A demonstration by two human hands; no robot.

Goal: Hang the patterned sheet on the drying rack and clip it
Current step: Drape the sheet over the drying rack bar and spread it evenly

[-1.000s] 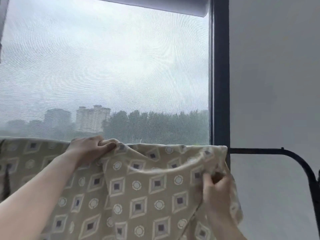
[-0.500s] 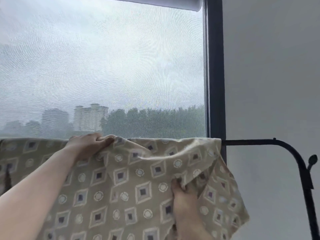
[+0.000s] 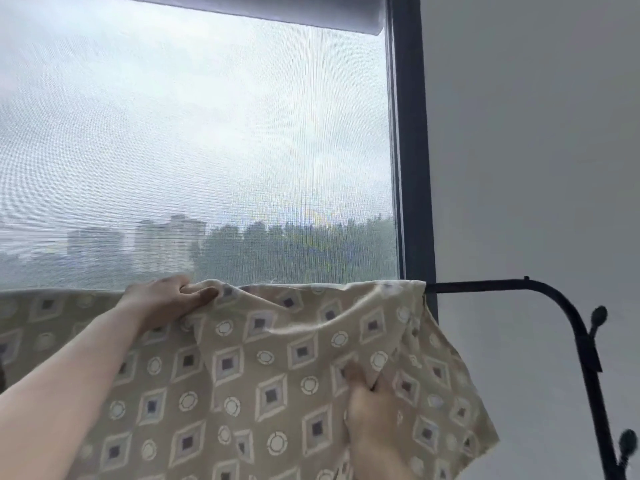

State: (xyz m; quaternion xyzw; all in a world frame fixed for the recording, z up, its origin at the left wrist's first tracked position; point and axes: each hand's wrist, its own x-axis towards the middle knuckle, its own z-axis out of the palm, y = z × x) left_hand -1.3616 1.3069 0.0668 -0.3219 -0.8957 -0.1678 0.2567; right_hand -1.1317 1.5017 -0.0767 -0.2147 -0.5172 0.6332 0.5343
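Observation:
The beige patterned sheet (image 3: 270,368), printed with diamonds and circles, is draped over the black drying rack's top bar (image 3: 485,287), which shows bare only at the right and curves down there. My left hand (image 3: 166,299) grips a fold of the sheet at its top edge on the bar. Lower down, my right hand (image 3: 370,407) pinches the front layer of the sheet beside a hanging fold. The sheet's right corner hangs loose. No clip is in view.
Behind the rack is a large window (image 3: 207,150) with a mesh screen and a dark frame post (image 3: 412,140). A grey wall (image 3: 536,133) fills the right side. Knobbed hooks (image 3: 598,315) stick out of the rack's right upright.
My right hand has moved down and left along the front of the sheet, away from the right corner. My left hand keeps its grip at the top edge.

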